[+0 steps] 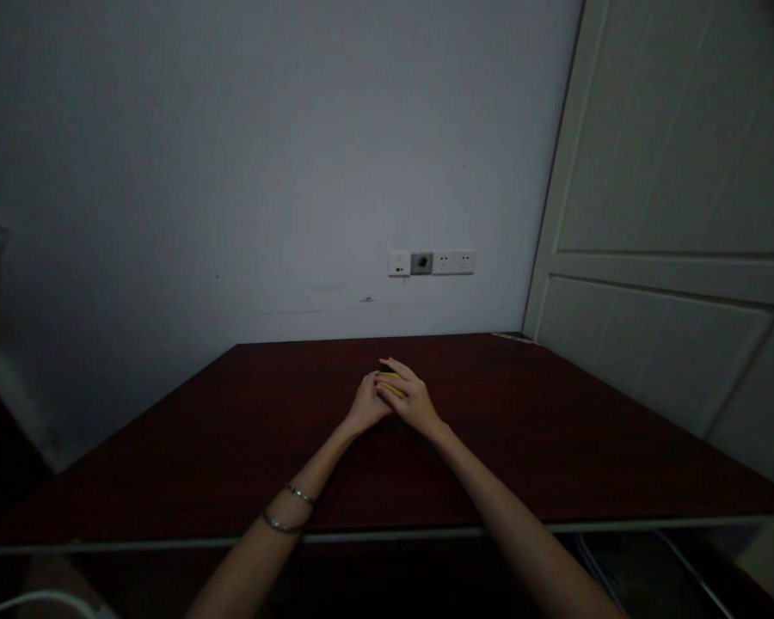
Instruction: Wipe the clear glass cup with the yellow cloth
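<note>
Both my hands meet over the middle of the dark red table. Between them is a small yellow and black object, mostly covered by my fingers, so its kind does not show. My left hand is closed around its left side. From the right, my right hand grips it, with fingers across the top and the thumb near the front. The fingers of the two hands touch or overlap there. Two bracelets circle my left wrist and forearm.
Behind the table rises a pale wall with a row of sockets and switches. A panelled door stands along the right side. Cables hang below the table's front edge, and a white cable curves at the lower left.
</note>
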`<state>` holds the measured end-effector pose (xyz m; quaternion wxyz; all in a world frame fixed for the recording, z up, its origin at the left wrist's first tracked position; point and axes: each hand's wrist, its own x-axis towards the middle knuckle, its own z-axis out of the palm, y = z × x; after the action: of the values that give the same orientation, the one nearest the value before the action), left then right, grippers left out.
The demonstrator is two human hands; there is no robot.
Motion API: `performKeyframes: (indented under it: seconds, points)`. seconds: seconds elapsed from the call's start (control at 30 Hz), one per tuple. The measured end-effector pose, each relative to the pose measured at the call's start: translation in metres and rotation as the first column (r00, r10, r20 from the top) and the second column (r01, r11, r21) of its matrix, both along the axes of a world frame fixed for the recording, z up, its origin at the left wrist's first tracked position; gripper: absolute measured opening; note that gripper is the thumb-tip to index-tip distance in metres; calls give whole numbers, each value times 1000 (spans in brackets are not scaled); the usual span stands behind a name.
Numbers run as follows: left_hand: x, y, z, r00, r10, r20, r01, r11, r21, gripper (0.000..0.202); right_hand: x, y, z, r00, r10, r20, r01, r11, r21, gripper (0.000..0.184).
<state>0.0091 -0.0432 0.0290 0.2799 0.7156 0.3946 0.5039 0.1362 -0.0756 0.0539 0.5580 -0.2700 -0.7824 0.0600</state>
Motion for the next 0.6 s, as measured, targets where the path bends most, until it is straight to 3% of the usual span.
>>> performKeyframes:
  seconds: [0.27, 0.47, 0.6]
  points:
    - [3, 2, -7, 975, 132, -179, -101, 980, 171, 72, 3, 17, -4, 957, -140, -252, 86, 973, -212, 24]
    - [0, 4, -7, 982, 91, -168, -62, 984, 170, 58, 3, 8, -5, 997, -60, -49, 58, 997, -52, 25]
    - [1, 4, -6, 996, 45, -75, -36, 992, 123, 63, 2, 5, -2, 990, -55, -127, 45, 996, -83, 25]
